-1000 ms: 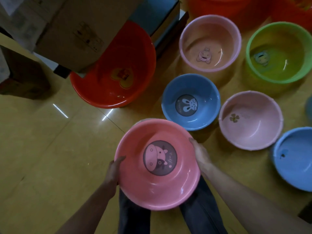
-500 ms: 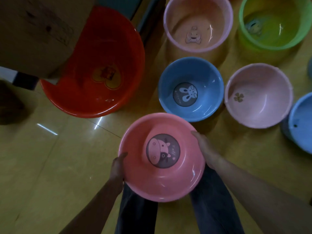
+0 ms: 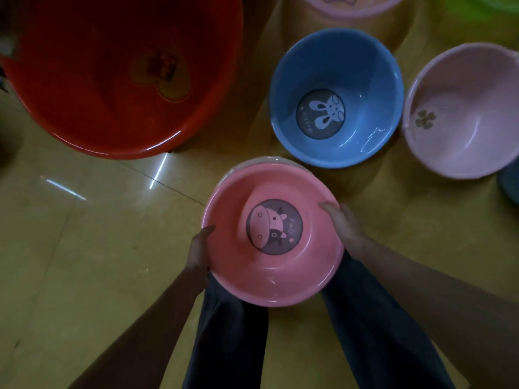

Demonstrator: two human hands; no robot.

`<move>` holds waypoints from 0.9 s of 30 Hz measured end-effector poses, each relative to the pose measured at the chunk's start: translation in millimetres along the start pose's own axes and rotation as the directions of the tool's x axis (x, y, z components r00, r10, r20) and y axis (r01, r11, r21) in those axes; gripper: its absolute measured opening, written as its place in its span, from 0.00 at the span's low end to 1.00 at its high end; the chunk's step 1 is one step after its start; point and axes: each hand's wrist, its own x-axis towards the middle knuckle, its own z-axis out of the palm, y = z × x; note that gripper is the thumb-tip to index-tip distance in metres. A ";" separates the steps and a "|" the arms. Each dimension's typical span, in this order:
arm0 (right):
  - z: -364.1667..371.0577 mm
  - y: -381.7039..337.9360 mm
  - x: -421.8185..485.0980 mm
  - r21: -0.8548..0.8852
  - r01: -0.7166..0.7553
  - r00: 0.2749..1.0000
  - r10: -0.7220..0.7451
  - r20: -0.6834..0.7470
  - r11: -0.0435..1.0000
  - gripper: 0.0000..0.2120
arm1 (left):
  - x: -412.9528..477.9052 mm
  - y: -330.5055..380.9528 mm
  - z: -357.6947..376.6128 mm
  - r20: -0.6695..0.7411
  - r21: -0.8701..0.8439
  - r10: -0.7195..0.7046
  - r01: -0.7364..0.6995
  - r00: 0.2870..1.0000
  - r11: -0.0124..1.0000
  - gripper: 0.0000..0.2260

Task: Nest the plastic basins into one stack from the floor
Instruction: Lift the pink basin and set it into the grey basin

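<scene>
A pink basin (image 3: pixel 297 276) with a cow picture on its bottom is in front of my legs, held by the rim on both sides. My left hand (image 3: pixel 198 249) grips its left edge and my right hand (image 3: pixel 343 223) grips its right edge. A pale rim of another basin (image 3: pixel 254 161) shows just behind and under it. On the floor beyond are a blue basin (image 3: pixel 362 68) with a rabbit picture, a large red basin (image 3: pixel 92 113) at the left and a pale pink basin (image 3: pixel 477 88) at the right.
Another pale pink basin (image 3: pixel 354 11) is cut off at the top edge and a green one (image 3: pixel 497 4) at the top right corner. A dark blue basin's edge (image 3: pixel 509 181) shows at the right. The yellow tiled floor (image 3: pixel 84 248) lies to the left.
My view has dropped closer to the floor and the basins look larger. The pink basin has moved down and forward in both hands, with a pale rim now showing beneath its far edge.
</scene>
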 end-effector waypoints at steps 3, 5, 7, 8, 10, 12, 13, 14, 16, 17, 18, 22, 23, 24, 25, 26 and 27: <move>7.1 5.6 10.9 -0.001 -0.004 1.000 0.004 0.009 1.000 0.37 | 17.2 -4.7 4.3 -0.017 -0.030 0.002 -0.002 1.000 1.000 0.09; 8.8 8.0 17.8 -0.004 -0.002 1.000 0.002 0.009 1.000 0.37 | 27.1 -5.8 8.2 -0.016 -0.035 -0.006 0.005 1.000 0.999 0.09; 10.9 11.5 26.7 -0.017 0.005 1.000 -0.005 -0.012 1.000 0.37 | 36.9 -8.2 11.5 -0.004 -0.028 -0.015 0.015 1.000 0.999 0.09; 11.9 12.9 30.8 -0.026 0.011 0.999 -0.012 -0.030 1.000 0.36 | 40.7 -9.8 13.1 0.003 -0.029 -0.018 0.018 1.000 0.999 0.09; 13.7 14.7 38.7 -0.039 0.041 0.998 -0.042 -0.036 0.998 0.35 | 47.2 -11.9 17.3 -0.005 -0.043 -0.019 0.019 1.000 0.999 0.09; 16.0 15.4 45.2 -0.038 0.071 0.997 -0.072 -0.005 0.997 0.33 | 53.9 -12.7 21.1 -0.029 -0.069 -0.019 0.017 0.999 0.997 0.09; 17.5 16.1 49.0 -0.032 0.083 0.997 -0.083 0.009 0.996 0.32 | 59.2 -13.9 22.7 -0.039 -0.085 -0.016 0.013 0.999 0.996 0.09; 19.1 17.1 52.2 -0.029 0.093 0.996 -0.093 0.014 0.995 0.31 | 64.5 -16.3 22.8 -0.051 -0.096 -0.019 0.014 0.999 0.995 0.09; 23.0 19.5 58.5 -0.028 0.114 0.993 -0.114 0.006 0.993 0.30 | 76.8 -23.0 21.1 -0.063 -0.102 -0.017 0.010 0.998 0.995 0.10; 24.9 20.7 61.8 -0.030 0.123 0.992 -0.123 -0.001 0.992 0.30 | 81.7 -26.5 20.1 -0.064 -0.097 -0.009 0.002 0.998 0.995 0.12; 26.6 21.1 64.7 -0.032 0.126 0.992 -0.126 -0.008 0.992 0.30 | 85.8 -29.8 19.4 -0.066 -0.082 -0.002 -0.004 0.998 0.997 0.16; 32.5 23.8 74.0 -0.063 0.109 0.994 -0.111 -0.020 0.992 0.33 | 94.8 -35.6 17.4 -0.079 -0.074 -0.023 0.017 0.997 0.997 0.30; 33.9 24.3 76.0 -0.074 0.099 0.995 -0.101 -0.021 0.992 0.35 | 96.6 -34.9 18.0 -0.088 -0.078 -0.029 0.022 0.996 0.997 0.32; 34.7 24.8 77.7 -0.084 0.090 0.995 -0.092 -0.025 0.992 0.38 | 96.7 -32.6 19.0 -0.094 -0.079 -0.029 0.022 0.995 0.997 0.32; 35.5 25.3 79.6 -0.091 0.079 0.996 -0.082 -0.031 0.993 0.40 | 97.8 -30.4 20.3 -0.092 -0.091 -0.023 0.014 0.996 0.996 0.32; 36.0 25.4 81.5 -0.094 0.064 0.997 -0.068 -0.040 0.994 0.43 | 99.4 -28.7 21.7 -0.085 -0.107 -0.012 0.003 0.996 0.994 0.30; 36.3 25.6 83.8 -0.091 0.048 0.997 -0.053 -0.049 0.995 0.45 | 101.1 -26.1 23.5 -0.080 -0.118 -0.002 -0.008 0.997 0.993 0.28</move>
